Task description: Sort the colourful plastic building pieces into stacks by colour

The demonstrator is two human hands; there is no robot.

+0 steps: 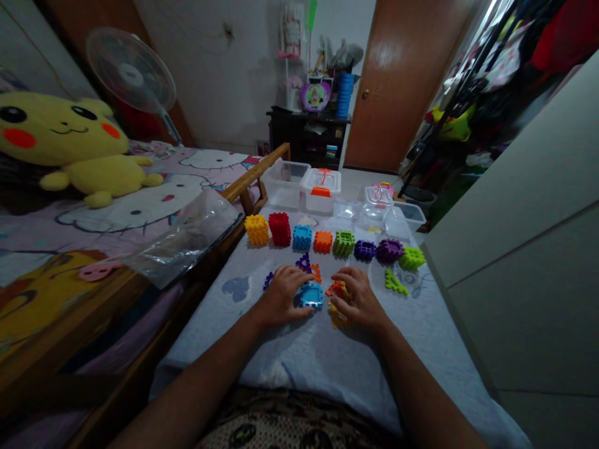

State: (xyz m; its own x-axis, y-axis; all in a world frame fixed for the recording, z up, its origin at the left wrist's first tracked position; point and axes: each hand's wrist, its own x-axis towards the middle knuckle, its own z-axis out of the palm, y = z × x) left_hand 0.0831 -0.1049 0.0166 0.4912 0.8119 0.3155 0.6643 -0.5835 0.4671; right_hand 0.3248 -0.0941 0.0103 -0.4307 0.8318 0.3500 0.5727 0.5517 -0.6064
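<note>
Bedroom interior, dim light. Well left of the hands, a bed carries a plush Pikachu, and a clear plastic bag lies across its edge. On the cloth-covered bench, purple toy pieces sit just left of the left hand. That hand's fingers are spread, resting against a blue block between the hands; a firm grasp cannot be confirmed. Beyond the hands, clear storage boxes stand behind a row of interlocking cubes in yellow, red, blue, orange, green and purple. The right hand is curled down over orange pieces and yellow pieces; whether it is clenched cannot be determined. Lime-green pieces lie to the right of that hand.
</note>
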